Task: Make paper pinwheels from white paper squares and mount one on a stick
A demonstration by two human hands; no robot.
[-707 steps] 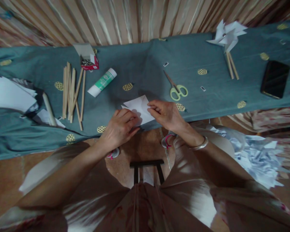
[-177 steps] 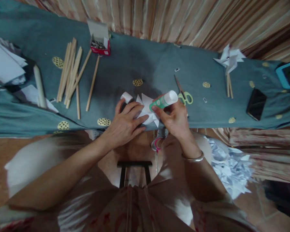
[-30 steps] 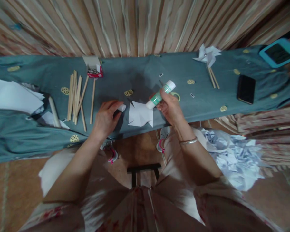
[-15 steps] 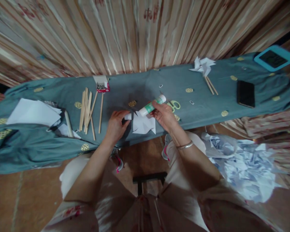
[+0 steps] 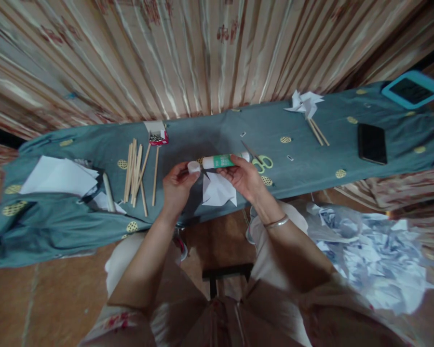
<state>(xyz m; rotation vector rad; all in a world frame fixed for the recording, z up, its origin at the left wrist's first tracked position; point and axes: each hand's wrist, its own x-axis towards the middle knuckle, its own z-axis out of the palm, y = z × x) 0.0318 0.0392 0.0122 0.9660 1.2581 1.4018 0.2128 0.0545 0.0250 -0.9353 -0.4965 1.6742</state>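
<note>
My right hand [image 5: 244, 179] is closed round a white and green glue stick [image 5: 222, 161], held level with its end pointing left. Between the thumb and fingers of my left hand [image 5: 179, 185] is the white cap [image 5: 194, 167], just apart from the end of the glue stick. Below them on the cloth lies a white paper piece [image 5: 220, 190] with cut, pointed corners. Green-handled scissors [image 5: 262, 163] rest just right of my right hand, their blades pointing up and left.
To the left are several wooden sticks [image 5: 133, 171], a small red box of metal pins [image 5: 158, 136] and a paper stack [image 5: 60, 177]. At right lie a paper pinwheel [image 5: 304, 103], a black phone [image 5: 372, 143] and a blue-framed device [image 5: 412, 90]. A bag of paper scraps [image 5: 376, 260] sits on the floor.
The glue stick has gone from slanting over the paper to level above it. My left hand has turned the cap's round end into view. The whole scene has shifted slightly down and right.
</note>
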